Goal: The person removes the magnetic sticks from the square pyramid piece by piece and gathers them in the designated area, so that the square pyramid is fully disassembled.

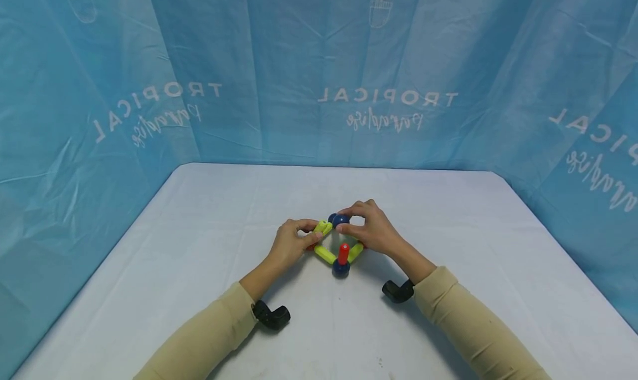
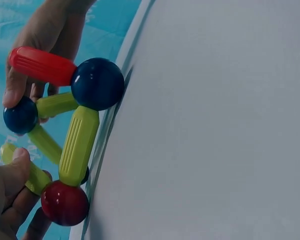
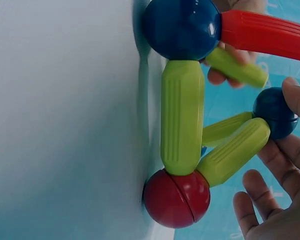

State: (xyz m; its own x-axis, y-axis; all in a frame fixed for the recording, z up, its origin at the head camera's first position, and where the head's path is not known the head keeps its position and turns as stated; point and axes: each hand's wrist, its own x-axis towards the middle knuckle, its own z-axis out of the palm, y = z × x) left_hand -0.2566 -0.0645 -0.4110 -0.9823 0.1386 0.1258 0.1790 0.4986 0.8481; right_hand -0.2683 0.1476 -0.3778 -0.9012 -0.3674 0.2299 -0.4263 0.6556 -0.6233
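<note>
The left hand (image 1: 291, 241) pinches a green stick (image 3: 238, 69), the right hand (image 1: 372, 228) the raised blue ball (image 3: 274, 112) of a frame (image 3: 182, 117) standing on the desk (image 1: 224, 203). Pushing the ball sideways could make the joints slip, and the frame may collapse.

Under and all around the grip spreads a white tabletop (image 1: 209, 219), faintly creased, its rounded far corners lying beyond the grip to left and right, with small dark specks (image 1: 380, 362) nearer than the grip and slightly right. Beyond the grip and along both sides hangs a creased blue curtain (image 1: 289, 36), with mirrored white "TROPICAL paradise" lettering (image 1: 387, 96) behind the grip, repeated far left and far right. Above that, white potted-plant drawings (image 1: 381, 11) sit beyond the grip, slightly right and well left.
</note>
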